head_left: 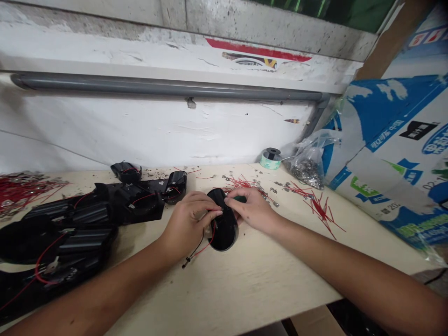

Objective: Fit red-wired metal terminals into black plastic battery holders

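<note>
A black oblong plastic housing (226, 235) with a rounded near end lies on the table in front of me. My left hand (191, 214) is closed at its left side, thumb and forefinger pinching a thin red wire (211, 240) over the middle of the housing. A dark lead with a small black connector (185, 263) hangs below that hand onto the tabletop. On the far right side, my right hand (250, 207) grips the housing's edge with bent fingers. Its fingertips partly cover the housing, and a dark green patch shows beneath them.
More black housings (84, 212) with red wires crowd the left. Red wires with metal tabs (21, 191) are heaped at far left; others (320, 210) lie right. A tape roll (270, 159), a bag of metal parts (306, 170) and a blue-white carton (395, 158) stand behind.
</note>
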The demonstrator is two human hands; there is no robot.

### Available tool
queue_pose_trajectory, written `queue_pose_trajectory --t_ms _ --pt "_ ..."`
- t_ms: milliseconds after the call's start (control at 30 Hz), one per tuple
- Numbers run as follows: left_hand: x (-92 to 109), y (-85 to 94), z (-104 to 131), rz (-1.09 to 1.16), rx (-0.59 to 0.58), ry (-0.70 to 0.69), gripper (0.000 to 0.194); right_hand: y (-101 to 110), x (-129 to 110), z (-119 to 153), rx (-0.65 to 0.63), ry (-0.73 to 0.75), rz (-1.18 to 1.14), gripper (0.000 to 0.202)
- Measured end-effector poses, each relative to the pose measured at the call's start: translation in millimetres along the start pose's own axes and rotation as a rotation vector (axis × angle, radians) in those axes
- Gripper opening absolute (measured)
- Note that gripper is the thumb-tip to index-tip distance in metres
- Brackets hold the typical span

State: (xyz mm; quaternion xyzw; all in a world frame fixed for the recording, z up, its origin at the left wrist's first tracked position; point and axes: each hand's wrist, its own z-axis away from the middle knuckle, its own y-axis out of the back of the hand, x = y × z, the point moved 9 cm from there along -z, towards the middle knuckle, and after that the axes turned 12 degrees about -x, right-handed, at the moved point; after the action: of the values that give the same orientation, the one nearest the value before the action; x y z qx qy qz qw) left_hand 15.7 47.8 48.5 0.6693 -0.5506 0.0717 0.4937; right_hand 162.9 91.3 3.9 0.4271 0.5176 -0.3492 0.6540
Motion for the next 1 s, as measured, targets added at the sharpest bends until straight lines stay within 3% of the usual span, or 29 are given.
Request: queue_pose_trajectory --t_ms 467,633,900,1000 --pt "-4 -3.2 -5 -0.05 -0.035 0.091 0.006 -3 1 0 0.016 0.038 -0.068 0.004" --pt "-15 -3.7 -4 0.021 -0.021 0.163 0.004 -3 -3 1 0.017 0.052 -0.087 0.005" --pt "-29 1.1 -1 0.204 0.042 0.279 0.032 5 -6 0 0.041 0.068 -0.116 0.009" --pt "-38 -0.7 3 0.392 0.098 0.395 0.042 13 -8 0 0.089 0.135 -0.142 0.014"
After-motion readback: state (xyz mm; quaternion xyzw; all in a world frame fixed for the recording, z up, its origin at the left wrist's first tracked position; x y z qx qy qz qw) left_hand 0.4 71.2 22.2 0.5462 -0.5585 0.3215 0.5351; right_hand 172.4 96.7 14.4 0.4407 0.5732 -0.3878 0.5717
